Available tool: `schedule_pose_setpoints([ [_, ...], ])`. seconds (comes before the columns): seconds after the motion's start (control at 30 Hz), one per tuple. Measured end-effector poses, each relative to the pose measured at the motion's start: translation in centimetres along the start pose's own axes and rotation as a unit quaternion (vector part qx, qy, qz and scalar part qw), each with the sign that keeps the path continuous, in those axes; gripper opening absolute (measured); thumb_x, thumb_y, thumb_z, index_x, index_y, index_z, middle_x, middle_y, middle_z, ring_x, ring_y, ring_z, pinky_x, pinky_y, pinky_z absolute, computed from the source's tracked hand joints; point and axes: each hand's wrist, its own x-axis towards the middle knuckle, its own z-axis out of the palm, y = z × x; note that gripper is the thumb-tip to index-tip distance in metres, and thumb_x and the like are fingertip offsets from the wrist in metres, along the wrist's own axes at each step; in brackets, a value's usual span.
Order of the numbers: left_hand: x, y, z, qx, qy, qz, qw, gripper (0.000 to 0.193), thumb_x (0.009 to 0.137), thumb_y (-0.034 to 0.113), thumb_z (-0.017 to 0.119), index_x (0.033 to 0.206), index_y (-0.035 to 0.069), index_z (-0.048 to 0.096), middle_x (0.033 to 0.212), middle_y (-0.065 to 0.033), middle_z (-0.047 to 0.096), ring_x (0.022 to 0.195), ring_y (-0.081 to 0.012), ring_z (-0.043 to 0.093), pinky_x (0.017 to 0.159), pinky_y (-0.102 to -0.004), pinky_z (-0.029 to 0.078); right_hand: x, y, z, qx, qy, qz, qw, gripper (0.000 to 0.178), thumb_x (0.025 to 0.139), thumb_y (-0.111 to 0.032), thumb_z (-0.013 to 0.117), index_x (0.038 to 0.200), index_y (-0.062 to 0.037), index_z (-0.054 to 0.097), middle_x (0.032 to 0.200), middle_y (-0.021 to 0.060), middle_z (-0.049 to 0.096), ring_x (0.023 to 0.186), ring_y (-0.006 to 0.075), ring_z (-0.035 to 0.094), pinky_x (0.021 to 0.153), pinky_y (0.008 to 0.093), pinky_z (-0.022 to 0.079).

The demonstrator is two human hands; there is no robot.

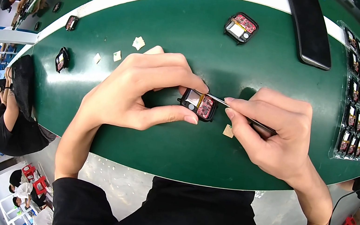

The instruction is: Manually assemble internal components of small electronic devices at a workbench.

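My left hand (145, 90) pinches a small black device housing (198, 104) between thumb and fingers, just above the green tabletop. Inside the open housing show a red circuit board, a silver-white battery-like block and a strip of yellow tape. My right hand (275, 132) is closed round a pair of thin metal tweezers (218, 99). Their tip meets the upper right edge of the housing; whether it grips anything there is too small to tell. A small pale paper square (228, 130) lies below the tweezers, near my right fingers.
A similar open housing (241, 28) lies farther back, with a black phone (309, 32) to its right. On the right stands a clear tray (340, 138) filled with several such units. More units (62, 60) and paper bits (117, 56) lie left. Co-workers (9, 118) sit beyond the left edge.
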Motion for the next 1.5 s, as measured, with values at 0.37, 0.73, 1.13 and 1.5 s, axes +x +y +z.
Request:
schedule_pose_setpoints([
  [0.37, 0.0, 0.5, 0.0, 0.003, -0.007, -0.055, 0.998, 0.047, 0.077, 0.024, 0.100, 0.116, 0.005, 0.084, 0.094, -0.0043, 0.075, 0.073, -0.0164, 0.057, 0.061, -0.0305, 0.040, -0.3, 0.4, 0.3, 0.008, 0.015, -0.013, 1.000, 0.014, 0.085, 0.006, 0.082, 0.098, 0.0014, 0.082, 0.071, 0.0072, 0.066, 0.051, 0.0171, 0.058, 0.046, 0.0322, 0.041],
  [0.73, -0.2, 1.0, 0.6, 0.015, 0.021, -0.064, 0.998, 0.062, 0.068, 0.018, 0.101, 0.125, 0.005, 0.078, 0.083, 0.0002, 0.063, 0.066, -0.0124, 0.044, 0.068, -0.0309, 0.034, -0.1, 0.3, -1.6, -0.007, 0.089, -0.066, 0.994, 0.008, 0.086, 0.002, 0.081, 0.094, 0.0005, 0.080, 0.072, 0.0096, 0.066, 0.057, 0.0257, 0.064, 0.052, 0.0366, 0.047],
  [1.13, -1.1, -0.5, 1.2, 0.093, 0.042, -0.073, 0.992, 0.060, 0.064, 0.023, 0.095, 0.115, -0.001, 0.076, 0.080, -0.0022, 0.055, 0.069, -0.0143, 0.042, 0.071, -0.0322, 0.034, -21.3, -5.8, -2.8, 0.417, 0.234, 0.271, 0.835, 0.019, 0.106, -0.002, 0.076, 0.123, 0.0052, 0.080, 0.094, 0.0091, 0.078, 0.073, 0.0064, 0.065, 0.060, 0.0234, 0.047],
  [1.5, -1.0, -1.5, 2.4, 0.099, 0.074, -0.122, 0.985, 0.052, 0.077, 0.015, 0.092, 0.123, -0.002, 0.074, 0.080, 0.0028, 0.050, 0.070, -0.0099, 0.039, 0.100, -0.0290, 0.041, -50.4, 10.4, 11.5, 0.099, 0.455, 0.598, 0.653, 0.023, 0.109, -0.021, 0.072, 0.116, -0.0005, 0.077, 0.091, 0.0046, 0.075, 0.068, 0.0091, 0.060, 0.061, 0.0300, 0.047],
])
